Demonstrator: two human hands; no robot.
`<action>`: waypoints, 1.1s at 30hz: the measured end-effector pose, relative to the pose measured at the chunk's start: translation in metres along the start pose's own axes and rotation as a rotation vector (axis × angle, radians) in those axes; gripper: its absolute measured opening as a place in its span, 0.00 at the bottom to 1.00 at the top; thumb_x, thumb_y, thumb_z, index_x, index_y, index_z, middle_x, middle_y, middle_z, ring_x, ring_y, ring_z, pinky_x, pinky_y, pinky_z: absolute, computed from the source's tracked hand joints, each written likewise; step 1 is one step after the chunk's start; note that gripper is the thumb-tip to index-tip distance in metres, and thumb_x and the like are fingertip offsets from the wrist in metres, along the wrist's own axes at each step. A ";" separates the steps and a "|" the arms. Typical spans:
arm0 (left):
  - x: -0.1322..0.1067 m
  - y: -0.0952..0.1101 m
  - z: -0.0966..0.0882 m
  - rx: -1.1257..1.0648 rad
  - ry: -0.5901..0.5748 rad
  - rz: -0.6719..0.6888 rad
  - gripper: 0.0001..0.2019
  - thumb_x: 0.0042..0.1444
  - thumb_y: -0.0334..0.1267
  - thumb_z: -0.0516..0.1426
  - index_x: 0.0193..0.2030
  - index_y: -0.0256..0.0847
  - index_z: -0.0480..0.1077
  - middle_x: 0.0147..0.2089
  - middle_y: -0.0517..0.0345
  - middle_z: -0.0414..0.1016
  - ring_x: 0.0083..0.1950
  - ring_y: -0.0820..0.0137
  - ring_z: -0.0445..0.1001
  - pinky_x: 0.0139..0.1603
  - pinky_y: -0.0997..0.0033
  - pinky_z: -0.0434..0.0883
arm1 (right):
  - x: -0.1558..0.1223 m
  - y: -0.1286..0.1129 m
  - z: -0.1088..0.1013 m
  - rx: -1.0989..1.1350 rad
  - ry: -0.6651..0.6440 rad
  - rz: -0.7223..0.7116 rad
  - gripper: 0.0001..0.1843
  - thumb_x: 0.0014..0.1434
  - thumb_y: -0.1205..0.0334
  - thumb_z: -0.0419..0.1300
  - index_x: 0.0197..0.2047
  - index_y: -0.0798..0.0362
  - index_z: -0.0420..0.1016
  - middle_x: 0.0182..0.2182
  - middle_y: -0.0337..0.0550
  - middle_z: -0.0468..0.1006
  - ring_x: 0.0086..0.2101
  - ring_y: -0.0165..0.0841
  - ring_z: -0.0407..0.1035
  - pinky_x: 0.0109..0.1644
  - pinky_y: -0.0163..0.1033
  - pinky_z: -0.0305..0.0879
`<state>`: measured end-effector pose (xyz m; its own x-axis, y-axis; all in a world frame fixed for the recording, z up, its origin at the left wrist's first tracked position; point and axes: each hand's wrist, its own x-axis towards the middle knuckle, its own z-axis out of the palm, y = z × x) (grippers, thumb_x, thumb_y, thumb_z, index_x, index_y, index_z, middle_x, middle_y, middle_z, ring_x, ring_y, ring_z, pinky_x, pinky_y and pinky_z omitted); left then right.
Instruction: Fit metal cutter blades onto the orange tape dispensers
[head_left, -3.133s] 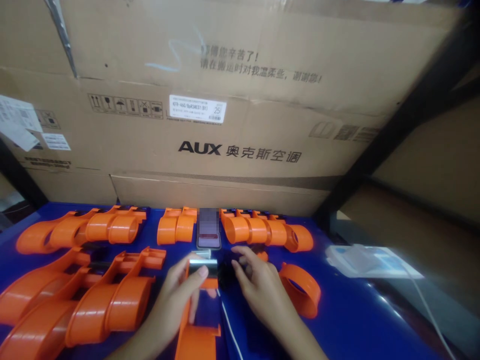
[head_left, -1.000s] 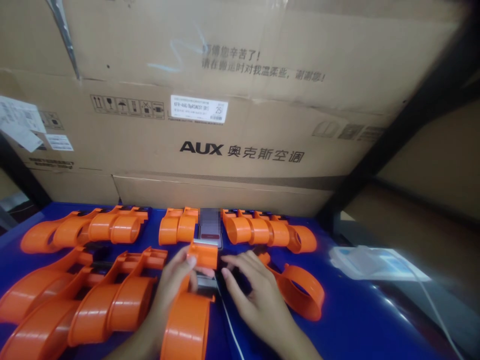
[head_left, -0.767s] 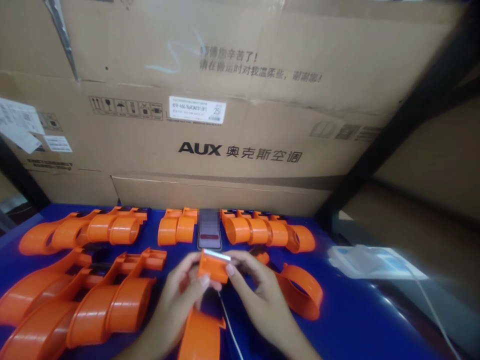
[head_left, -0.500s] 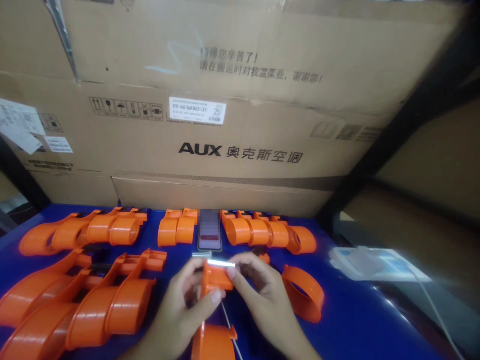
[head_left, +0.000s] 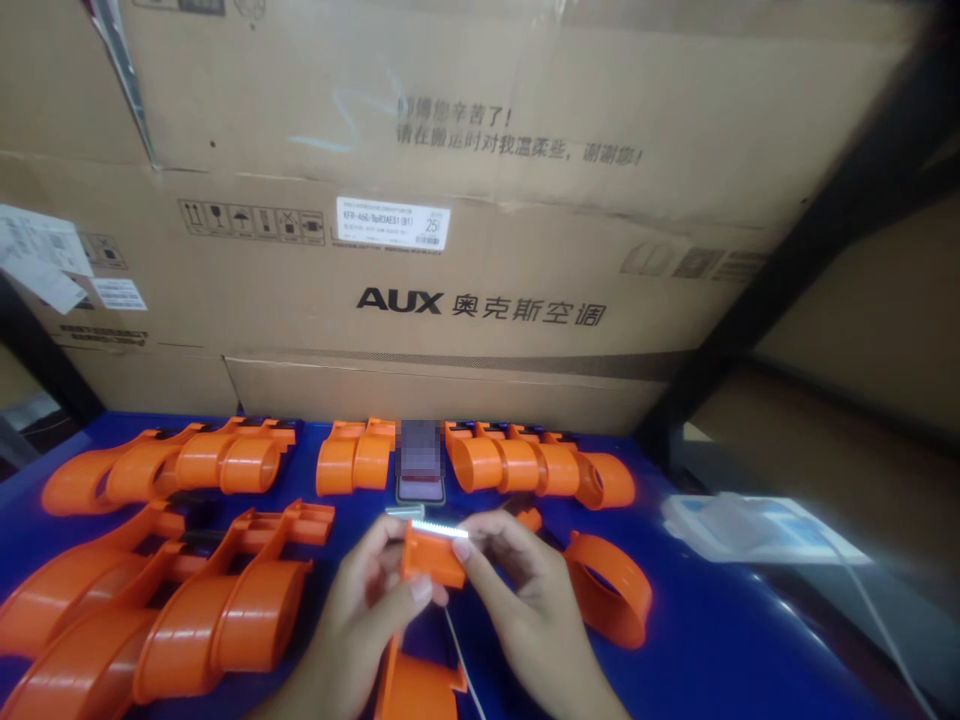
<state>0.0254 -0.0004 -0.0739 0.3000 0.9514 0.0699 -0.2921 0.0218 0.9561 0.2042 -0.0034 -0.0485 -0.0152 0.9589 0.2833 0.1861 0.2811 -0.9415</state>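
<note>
My left hand (head_left: 367,610) grips an orange plastic tape dispenser body (head_left: 429,560) near its front end, thumb pressed on its face. Its rounded rear (head_left: 416,690) hangs low by my wrist. My right hand (head_left: 517,600) pinches a thin serrated metal blade strip (head_left: 439,527) along the top edge of that orange part. Both hands hover above the blue table (head_left: 712,640), in front of a phone (head_left: 421,462) that lies flat.
Orange dispenser bodies lie in rows at the left (head_left: 187,610) and along the back (head_left: 525,462). An orange ring part (head_left: 611,590) sits right of my hands. A white packet (head_left: 750,525) with a cable lies far right. Large cardboard boxes (head_left: 450,250) wall off the back.
The orange body was turned over and lifted from the table. My right hand moved from the table to its top edge, where the metal blade strip now shows.
</note>
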 end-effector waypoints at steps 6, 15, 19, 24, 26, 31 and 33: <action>0.004 -0.001 0.000 -0.061 0.016 -0.004 0.17 0.57 0.45 0.66 0.50 0.41 0.74 0.36 0.53 0.82 0.24 0.74 0.69 0.26 0.77 0.64 | 0.001 -0.006 0.000 0.086 -0.023 0.059 0.11 0.66 0.52 0.63 0.39 0.51 0.75 0.30 0.41 0.81 0.30 0.34 0.74 0.35 0.36 0.72; 0.002 0.000 0.000 -0.080 0.051 0.012 0.15 0.57 0.44 0.66 0.48 0.41 0.73 0.34 0.53 0.82 0.23 0.76 0.65 0.24 0.78 0.60 | 0.002 -0.006 -0.002 0.104 -0.004 0.079 0.13 0.65 0.50 0.63 0.38 0.52 0.75 0.29 0.41 0.79 0.28 0.33 0.72 0.30 0.34 0.67; 0.007 -0.007 -0.009 -0.117 0.094 -0.027 0.16 0.54 0.48 0.66 0.43 0.41 0.72 0.28 0.55 0.80 0.18 0.78 0.61 0.20 0.78 0.56 | 0.005 -0.005 -0.005 0.089 0.006 0.062 0.14 0.66 0.49 0.63 0.37 0.51 0.75 0.30 0.42 0.80 0.29 0.34 0.72 0.33 0.36 0.68; 0.014 -0.013 -0.025 -0.178 0.059 0.067 0.15 0.56 0.49 0.65 0.41 0.41 0.71 0.24 0.60 0.77 0.13 0.80 0.60 0.17 0.78 0.56 | 0.007 -0.003 -0.010 0.086 0.032 0.042 0.13 0.65 0.50 0.63 0.37 0.51 0.75 0.30 0.41 0.80 0.29 0.34 0.71 0.33 0.37 0.67; 0.015 -0.010 -0.030 -0.231 0.068 0.094 0.15 0.56 0.50 0.65 0.38 0.41 0.71 0.20 0.62 0.75 0.13 0.79 0.60 0.18 0.78 0.57 | 0.009 -0.001 -0.015 0.098 0.078 0.014 0.12 0.66 0.50 0.62 0.38 0.50 0.74 0.31 0.41 0.78 0.28 0.34 0.70 0.33 0.37 0.67; 0.017 0.002 -0.038 -0.357 0.096 -0.032 0.24 0.56 0.59 0.61 0.27 0.37 0.75 0.12 0.63 0.61 0.15 0.76 0.58 0.18 0.76 0.61 | 0.012 0.005 -0.023 -0.183 0.197 -0.140 0.07 0.66 0.56 0.61 0.38 0.48 0.74 0.33 0.40 0.74 0.33 0.36 0.67 0.38 0.41 0.66; 0.016 0.005 -0.036 -0.389 0.122 -0.072 0.23 0.56 0.58 0.61 0.27 0.38 0.75 0.12 0.64 0.60 0.15 0.75 0.57 0.18 0.75 0.62 | 0.011 0.006 -0.019 -0.375 0.069 -0.204 0.05 0.67 0.60 0.61 0.38 0.48 0.76 0.35 0.42 0.75 0.36 0.39 0.68 0.43 0.44 0.65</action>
<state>-0.0041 0.0262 -0.0783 0.2293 0.9721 -0.0494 -0.6031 0.1817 0.7767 0.2234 0.0084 -0.0478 -0.0251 0.8767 0.4804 0.5305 0.4189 -0.7369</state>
